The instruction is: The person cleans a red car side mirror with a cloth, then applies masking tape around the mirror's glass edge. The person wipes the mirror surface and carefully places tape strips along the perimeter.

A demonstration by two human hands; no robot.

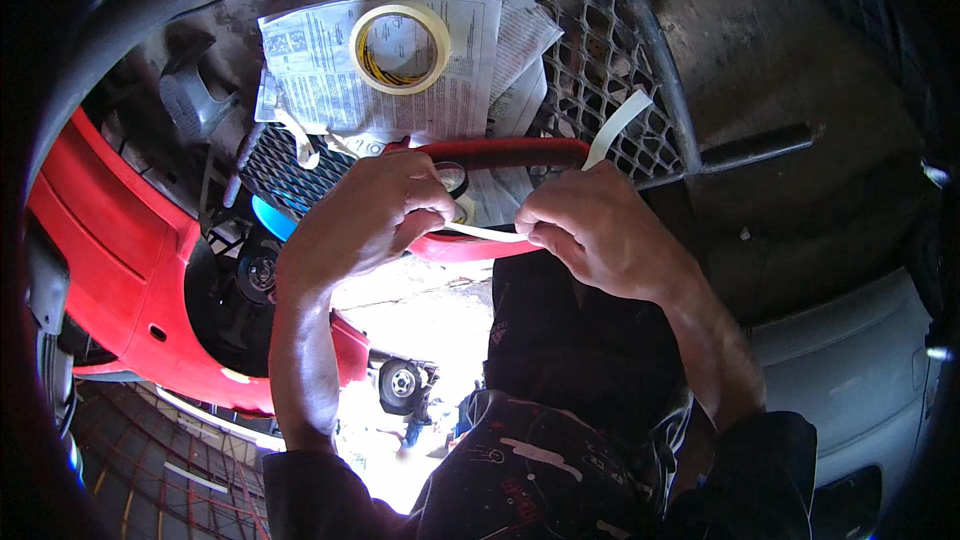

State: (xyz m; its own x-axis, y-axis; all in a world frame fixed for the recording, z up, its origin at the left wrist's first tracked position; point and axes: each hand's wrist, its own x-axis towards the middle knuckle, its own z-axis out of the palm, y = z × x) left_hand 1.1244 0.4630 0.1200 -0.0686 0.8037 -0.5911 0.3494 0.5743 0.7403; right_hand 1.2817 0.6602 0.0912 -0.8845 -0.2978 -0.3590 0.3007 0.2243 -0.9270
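Observation:
A strip of pale masking tape (485,233) is stretched between my two hands, along the near edge of a glossy red part with a long opening (500,152). My left hand (365,205) pinches the strip at its left end. The fingers of my right hand (605,230) close on it farther right. A loose tail of the tape sticks up beyond my right hand. Beyond the red part, a roll of masking tape (443,52) lies on printed paper sheets (465,90). Between my hands a smaller ring-shaped thing (453,178) partly shows; its kind is unclear.
The papers rest on a metal mesh stand (600,50) with a dark tubular rim. A red car body (120,270) stands at the left, and a grey panel (850,370) at the lower right. A wheel (400,383) shows in bright light below.

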